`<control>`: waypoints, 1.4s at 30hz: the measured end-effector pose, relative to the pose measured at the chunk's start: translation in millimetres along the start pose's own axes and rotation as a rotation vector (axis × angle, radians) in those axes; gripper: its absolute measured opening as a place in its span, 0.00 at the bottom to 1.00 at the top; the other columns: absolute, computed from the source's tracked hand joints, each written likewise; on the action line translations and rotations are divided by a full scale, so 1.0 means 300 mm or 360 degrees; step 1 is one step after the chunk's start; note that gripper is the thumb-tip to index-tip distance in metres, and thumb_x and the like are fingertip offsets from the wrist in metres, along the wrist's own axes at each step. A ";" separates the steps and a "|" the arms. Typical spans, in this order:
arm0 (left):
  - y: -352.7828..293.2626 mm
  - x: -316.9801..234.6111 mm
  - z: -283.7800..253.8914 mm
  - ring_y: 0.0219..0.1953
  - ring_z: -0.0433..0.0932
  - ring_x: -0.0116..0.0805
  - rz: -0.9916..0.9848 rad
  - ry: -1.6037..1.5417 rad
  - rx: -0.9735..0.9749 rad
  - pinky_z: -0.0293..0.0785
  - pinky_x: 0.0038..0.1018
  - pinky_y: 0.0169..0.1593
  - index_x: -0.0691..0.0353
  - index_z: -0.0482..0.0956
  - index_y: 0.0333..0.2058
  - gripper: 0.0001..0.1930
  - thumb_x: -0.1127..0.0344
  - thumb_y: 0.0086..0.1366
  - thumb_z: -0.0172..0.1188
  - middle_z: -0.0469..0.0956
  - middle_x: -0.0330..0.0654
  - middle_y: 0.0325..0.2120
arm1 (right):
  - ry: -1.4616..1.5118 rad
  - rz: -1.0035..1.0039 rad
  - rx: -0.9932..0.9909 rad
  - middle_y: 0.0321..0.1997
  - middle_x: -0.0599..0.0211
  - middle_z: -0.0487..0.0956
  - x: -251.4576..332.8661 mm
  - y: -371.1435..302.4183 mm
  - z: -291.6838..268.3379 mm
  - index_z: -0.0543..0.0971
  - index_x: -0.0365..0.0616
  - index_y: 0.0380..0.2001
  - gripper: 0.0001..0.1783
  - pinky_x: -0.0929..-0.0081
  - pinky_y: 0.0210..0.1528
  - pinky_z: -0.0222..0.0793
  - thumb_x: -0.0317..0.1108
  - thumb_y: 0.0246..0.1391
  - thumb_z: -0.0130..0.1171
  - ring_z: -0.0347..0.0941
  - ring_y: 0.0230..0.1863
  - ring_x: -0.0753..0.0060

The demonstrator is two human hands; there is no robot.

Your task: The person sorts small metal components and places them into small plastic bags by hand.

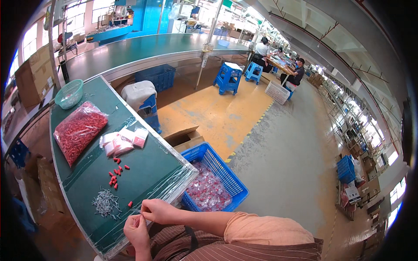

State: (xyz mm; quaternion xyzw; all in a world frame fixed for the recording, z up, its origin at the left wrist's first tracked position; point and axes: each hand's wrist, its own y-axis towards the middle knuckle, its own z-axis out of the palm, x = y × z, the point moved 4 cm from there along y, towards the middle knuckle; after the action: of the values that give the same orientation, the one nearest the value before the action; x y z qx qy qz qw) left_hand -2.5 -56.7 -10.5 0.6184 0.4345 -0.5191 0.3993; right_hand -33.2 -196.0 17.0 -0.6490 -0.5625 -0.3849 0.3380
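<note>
At the table's near edge my left hand (137, 232) and my right hand (159, 212) meet, both with fingers pinched together. Whatever they grip is mostly hidden; a pale, filmy bit shows by the fingertips. One red plastic plug (130, 204) lies just beyond my fingers. To the left of it is a pile of grey screws (105, 203), with several loose red plugs (115, 174) farther up. Small clear bags (123, 141) with red pieces inside lie beyond these. A large clear bag (81, 128) full of red plugs rests at the far left.
A blue plastic basket (220, 167) holding many small filled bags stands right of the green table (150, 174), beside an open carton (185, 137). A green basket (69, 94) sits at the table's far end. Beyond are a conveyor (152, 48), blue stools (227, 78) and seated people.
</note>
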 end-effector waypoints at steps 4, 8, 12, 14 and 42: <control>-0.009 -0.030 -0.001 0.24 0.67 0.16 -0.0124 -0.0082 -0.0014 0.63 0.16 0.28 0.66 0.74 0.24 0.05 0.77 0.58 0.59 0.72 0.31 0.20 | 0.0035 0.0014 0.0007 0.27 0.52 0.77 0.009 -0.006 -0.001 0.74 0.36 0.27 0.09 0.63 0.33 0.69 0.32 0.48 0.56 0.75 0.32 0.52; -0.028 0.004 -0.023 0.24 0.69 0.18 -0.0140 -0.0226 -0.0133 0.65 0.17 0.29 0.67 0.75 0.24 0.05 0.77 0.58 0.60 0.73 0.32 0.20 | 0.0016 0.0009 0.0029 0.27 0.51 0.77 0.010 0.000 0.028 0.74 0.37 0.27 0.08 0.64 0.33 0.69 0.32 0.47 0.56 0.75 0.32 0.53; -0.027 -0.090 -0.003 0.23 0.72 0.28 0.0121 0.0270 -0.0072 0.68 0.25 0.29 0.66 0.76 0.24 0.03 0.75 0.54 0.62 0.75 0.40 0.20 | 0.0039 0.0037 -0.0052 0.27 0.52 0.76 0.029 -0.017 -0.017 0.75 0.38 0.26 0.10 0.63 0.33 0.69 0.35 0.47 0.56 0.75 0.31 0.52; -0.042 -0.102 0.018 0.26 0.71 0.20 0.0224 0.0307 -0.0109 0.68 0.20 0.30 0.66 0.76 0.22 0.04 0.77 0.54 0.61 0.74 0.37 0.21 | -0.0060 0.0112 -0.0072 0.27 0.52 0.76 0.011 -0.028 -0.026 0.75 0.38 0.27 0.09 0.61 0.33 0.69 0.34 0.46 0.56 0.74 0.32 0.49; -0.021 0.029 -0.255 0.26 0.71 0.17 -0.0404 0.0029 -0.0288 0.66 0.15 0.32 0.64 0.77 0.28 0.02 0.77 0.58 0.59 0.75 0.31 0.23 | -0.0909 -0.0764 0.0236 0.34 0.57 0.72 -0.068 0.268 0.139 0.74 0.40 0.28 0.05 0.61 0.42 0.70 0.25 0.44 0.53 0.71 0.41 0.52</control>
State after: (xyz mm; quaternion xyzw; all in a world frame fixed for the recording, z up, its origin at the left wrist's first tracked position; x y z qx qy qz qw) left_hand 14.9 18.5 -8.6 0.5246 0.5578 -0.5185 0.3806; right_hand 50.1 -180.4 -21.0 -0.5537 -0.7964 -0.2149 0.1138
